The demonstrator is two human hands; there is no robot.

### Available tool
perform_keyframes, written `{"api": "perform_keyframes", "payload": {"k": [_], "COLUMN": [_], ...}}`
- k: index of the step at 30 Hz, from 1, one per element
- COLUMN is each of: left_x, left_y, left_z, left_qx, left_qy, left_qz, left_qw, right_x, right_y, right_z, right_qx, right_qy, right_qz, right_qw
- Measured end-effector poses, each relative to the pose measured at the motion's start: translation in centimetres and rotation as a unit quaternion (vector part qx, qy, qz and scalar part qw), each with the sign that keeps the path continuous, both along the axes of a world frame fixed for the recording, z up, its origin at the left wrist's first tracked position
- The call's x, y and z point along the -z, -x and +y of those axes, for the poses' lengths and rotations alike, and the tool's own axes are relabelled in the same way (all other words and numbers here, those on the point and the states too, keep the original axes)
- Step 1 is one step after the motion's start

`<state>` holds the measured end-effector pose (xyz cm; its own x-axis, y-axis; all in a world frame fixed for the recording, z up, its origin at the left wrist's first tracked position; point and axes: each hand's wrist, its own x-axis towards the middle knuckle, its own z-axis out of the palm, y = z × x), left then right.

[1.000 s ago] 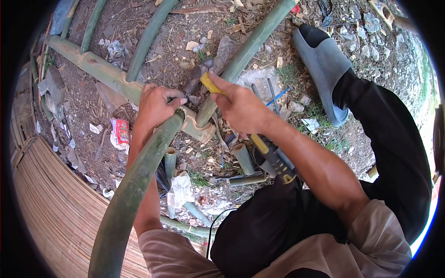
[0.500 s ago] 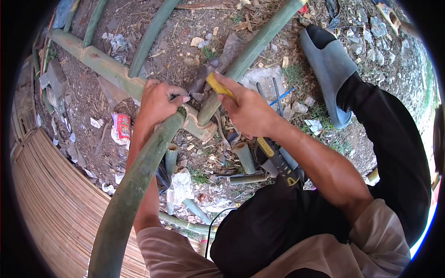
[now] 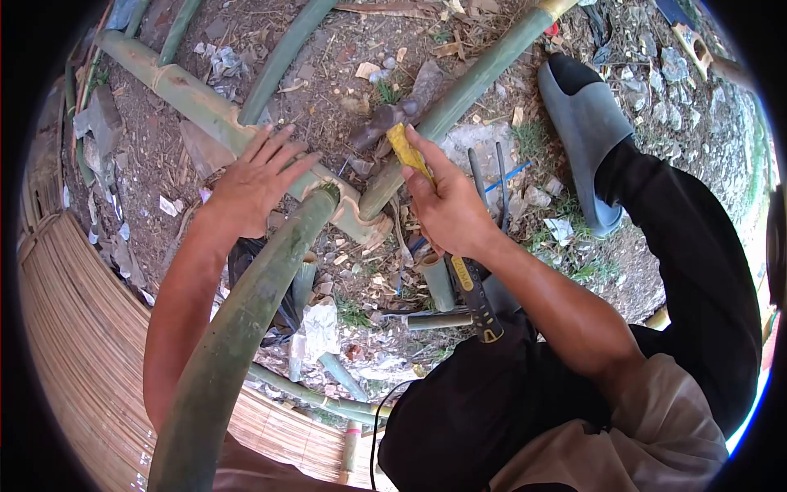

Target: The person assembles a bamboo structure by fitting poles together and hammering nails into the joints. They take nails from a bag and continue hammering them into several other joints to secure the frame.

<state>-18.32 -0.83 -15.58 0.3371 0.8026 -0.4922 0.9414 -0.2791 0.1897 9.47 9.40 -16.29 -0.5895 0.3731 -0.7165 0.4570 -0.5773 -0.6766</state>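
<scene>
My right hand (image 3: 451, 197) grips a hammer (image 3: 408, 152) with a yellow and black handle. Its dark head is beyond my fingers, next to a slanting bamboo pole (image 3: 475, 78). My left hand (image 3: 258, 180) lies palm down with fingers spread over a thick bamboo pole (image 3: 197, 107) with cut notches. Between my arms, another bamboo pole (image 3: 238, 328) rises towards me, its far end meeting the thick pole near the slanting one. I see no object in my left hand.
A sheet of thin bamboo slats (image 3: 82, 328) lies at left. Short bamboo offcuts (image 3: 437, 283), two dark rods (image 3: 502, 184), plastic scraps and wood chips litter the ground. My sandalled foot (image 3: 586, 131) stands at right. A handsaw (image 3: 693, 49) lies at upper right.
My left hand has moved left, away from the joint, and its closed fingers have spread out flat. The hammer in my right hand has shifted slightly right.
</scene>
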Motion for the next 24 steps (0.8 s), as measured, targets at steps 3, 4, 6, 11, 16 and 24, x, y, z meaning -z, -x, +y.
{"api": "perform_keyframes", "payload": {"k": [3,4,6,11,16,24], "left_x": [3.2,3.2,3.4,3.3,3.3,3.5], "left_y": [0.0,0.2,-0.4,-0.9,-0.7,-0.5], "left_z": [-1.3,-1.0,-1.0,-1.0,-1.1,-1.1], "left_qx": [0.003,0.004,0.010,0.010,0.021,0.002], "left_qy": [-0.125,-0.128,-0.138,-0.194,-0.207,-0.210], "left_qz": [0.000,0.001,-0.013,-0.005,-0.002,-0.012], "left_qw": [0.992,0.992,0.990,0.981,0.978,0.978], "right_x": [0.7,0.7,0.5,-0.4,0.9,0.5], "right_y": [-0.3,-0.2,-0.7,-0.2,-0.1,0.0], "right_z": [-0.4,-0.6,-0.4,-0.3,0.9,1.6], "right_qx": [-0.012,-0.008,-0.007,-0.042,0.017,-0.021], "right_qy": [-0.028,-0.026,-0.023,-0.032,-0.099,-0.151], "right_qz": [0.015,0.013,0.002,-0.027,-0.011,-0.062], "right_qw": [0.999,1.000,1.000,0.998,0.995,0.986]}}
